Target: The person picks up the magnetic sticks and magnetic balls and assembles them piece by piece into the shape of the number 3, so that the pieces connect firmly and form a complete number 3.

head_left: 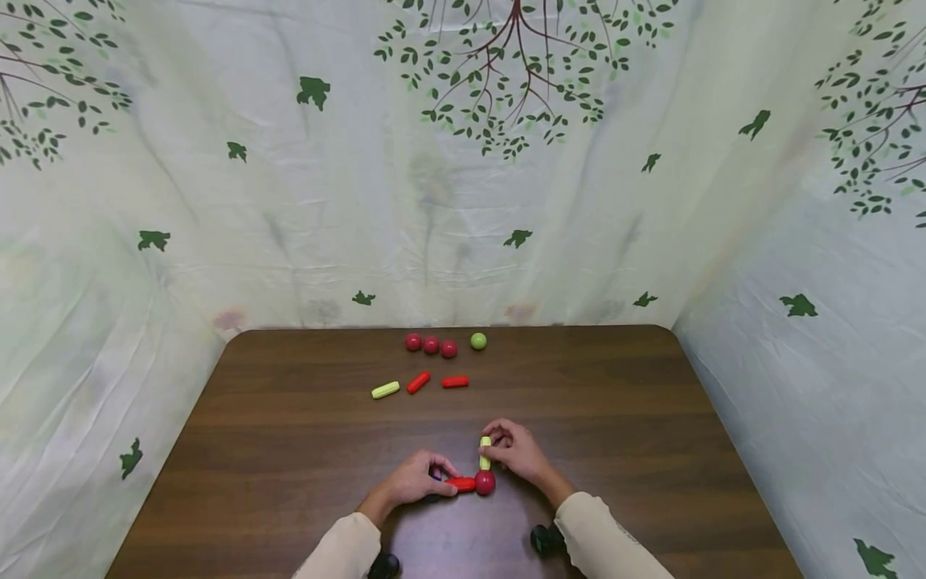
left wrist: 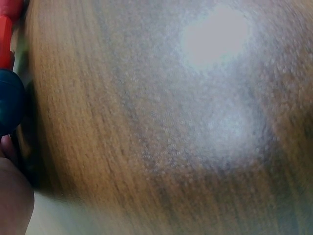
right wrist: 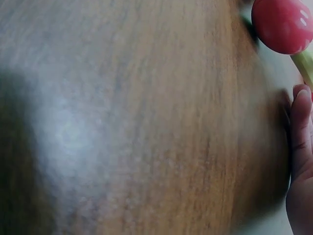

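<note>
At the lower centre of the head view, the left hand (head_left: 415, 479) pinches a red stick (head_left: 461, 485) and the right hand (head_left: 522, 453) pinches a yellow-green stick (head_left: 485, 461), both meeting a red ball (head_left: 485, 482). A sideways push could twist either joint loose; uneven pressure might send the ball rolling across the surface (head_left: 637, 450).

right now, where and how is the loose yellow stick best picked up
I'd pinch the loose yellow stick at its middle, across its long sides, coming from above and the near side. It lies flat and slightly aslant, with both long sides free; the slanted red stick lies close off its right end, so that end looks tighter.
</note>
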A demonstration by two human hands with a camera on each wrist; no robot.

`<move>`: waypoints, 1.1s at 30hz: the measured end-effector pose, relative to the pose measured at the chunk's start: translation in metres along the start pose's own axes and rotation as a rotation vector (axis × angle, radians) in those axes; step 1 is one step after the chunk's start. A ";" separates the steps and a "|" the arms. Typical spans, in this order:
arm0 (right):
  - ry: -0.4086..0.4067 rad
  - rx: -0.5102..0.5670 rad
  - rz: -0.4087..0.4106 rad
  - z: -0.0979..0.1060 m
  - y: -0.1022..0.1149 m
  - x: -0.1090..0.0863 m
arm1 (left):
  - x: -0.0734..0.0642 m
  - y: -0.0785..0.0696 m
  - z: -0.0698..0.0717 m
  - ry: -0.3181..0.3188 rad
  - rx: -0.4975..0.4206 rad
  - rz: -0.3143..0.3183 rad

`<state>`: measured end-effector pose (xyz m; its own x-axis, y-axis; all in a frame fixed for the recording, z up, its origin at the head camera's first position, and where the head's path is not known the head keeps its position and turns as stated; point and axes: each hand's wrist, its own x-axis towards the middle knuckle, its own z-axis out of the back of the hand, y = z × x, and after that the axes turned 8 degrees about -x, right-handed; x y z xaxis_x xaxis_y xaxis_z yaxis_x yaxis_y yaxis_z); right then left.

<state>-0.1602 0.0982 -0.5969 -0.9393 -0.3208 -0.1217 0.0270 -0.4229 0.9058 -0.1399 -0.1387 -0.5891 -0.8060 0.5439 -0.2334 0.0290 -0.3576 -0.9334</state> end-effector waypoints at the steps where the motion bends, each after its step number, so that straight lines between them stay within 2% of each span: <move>1: 0.005 0.010 0.005 0.002 0.004 -0.001 | 0.001 0.000 0.000 0.000 0.001 -0.002; 7: 0.047 0.092 0.000 0.012 0.022 -0.006 | 0.002 0.002 0.000 0.003 0.012 -0.013; 15: 0.073 0.190 0.022 0.019 0.022 -0.003 | 0.002 0.003 -0.001 -0.005 0.008 -0.026; 19: 0.069 0.168 0.008 0.024 0.021 0.001 | 0.001 0.004 -0.002 -0.011 0.007 -0.025; 27: -0.015 0.073 -0.022 0.039 -0.004 0.039 | 0.000 0.002 -0.002 -0.007 -0.033 -0.046; 33: -0.058 -0.015 -0.038 0.054 -0.002 0.066 | -0.001 0.001 -0.002 -0.001 -0.048 -0.034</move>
<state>-0.2403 0.1233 -0.5847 -0.9578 -0.2552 -0.1321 -0.0044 -0.4465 0.8948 -0.1378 -0.1385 -0.5902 -0.8075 0.5546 -0.2010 0.0297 -0.3021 -0.9528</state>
